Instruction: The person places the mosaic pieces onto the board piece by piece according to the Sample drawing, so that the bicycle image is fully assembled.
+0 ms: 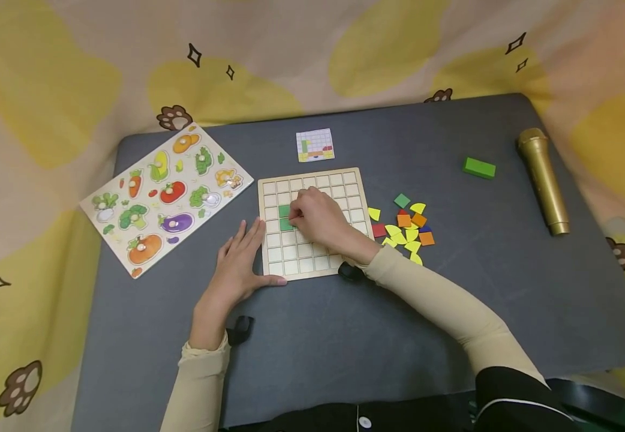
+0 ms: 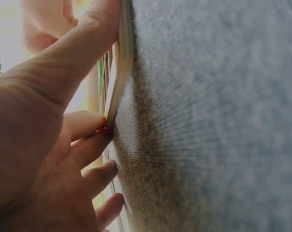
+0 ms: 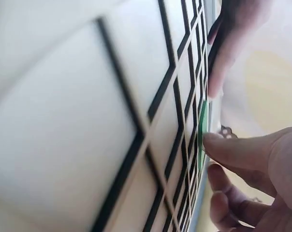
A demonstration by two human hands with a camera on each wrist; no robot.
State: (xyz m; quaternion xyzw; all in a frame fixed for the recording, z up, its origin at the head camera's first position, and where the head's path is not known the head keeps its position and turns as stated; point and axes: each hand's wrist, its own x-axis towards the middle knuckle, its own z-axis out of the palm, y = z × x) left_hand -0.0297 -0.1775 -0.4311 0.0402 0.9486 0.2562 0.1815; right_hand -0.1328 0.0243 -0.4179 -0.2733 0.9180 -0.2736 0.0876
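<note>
- Presently, head view: the left hand (image 1: 239, 262), fingers spread, touches the grid board (image 1: 289, 252) around its near left corner; the right hand (image 1: 320, 219), fingers bent, is at green tiles (image 1: 284, 212) in the board's left part.
- Left wrist: fingers touch the board's edge.
- Right wrist: thumb touches green tile; whether it pinches, I cannot tell.

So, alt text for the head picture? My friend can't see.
Right hand touching green squares on a wooden grid board, left hand at its near left corner. Nearby lie a pattern card, loose coloured tiles, knobbed vegetable puzzle, green block and gold microphone.
</note>
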